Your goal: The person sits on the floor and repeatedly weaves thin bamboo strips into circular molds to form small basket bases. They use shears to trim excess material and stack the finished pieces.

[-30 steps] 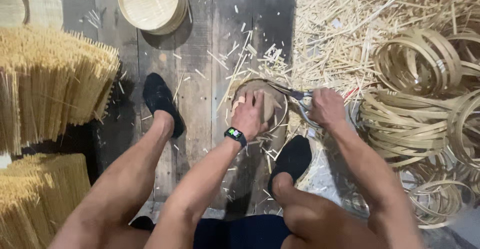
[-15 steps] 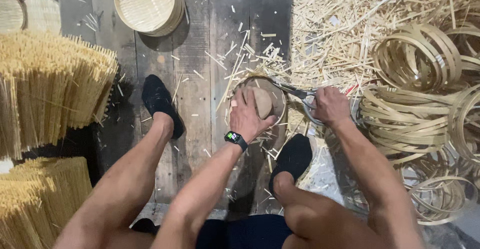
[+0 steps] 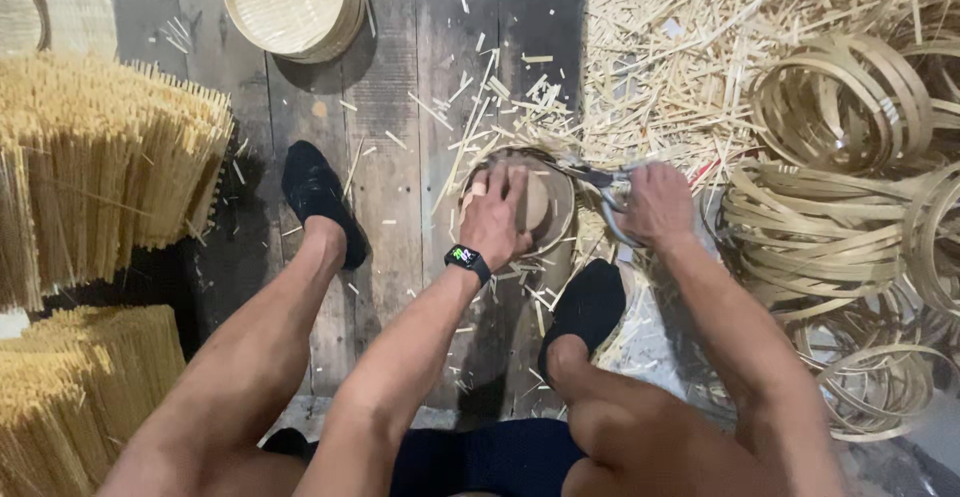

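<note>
My left hand [image 3: 496,212] presses flat on a round bamboo tray [image 3: 553,202] that rests on the dark plank floor between my feet. A watch sits on that wrist. My right hand [image 3: 655,204] grips metal shears [image 3: 598,179] whose blades reach the tray's right rim, where stick ends jut out. Trimmed bamboo bits lie around the tray.
A finished woven tray [image 3: 292,2] lies at the top, two more [image 3: 45,17] at the top left. Bundles of bamboo sticks [image 3: 95,167] stand on the left. Coiled bamboo hoops [image 3: 850,207] and loose splints [image 3: 700,47] fill the right. My black-socked feet [image 3: 320,197] flank the work.
My left hand has shifted a little on the tray, turning it. The shears in my right hand have stayed at the rim.
</note>
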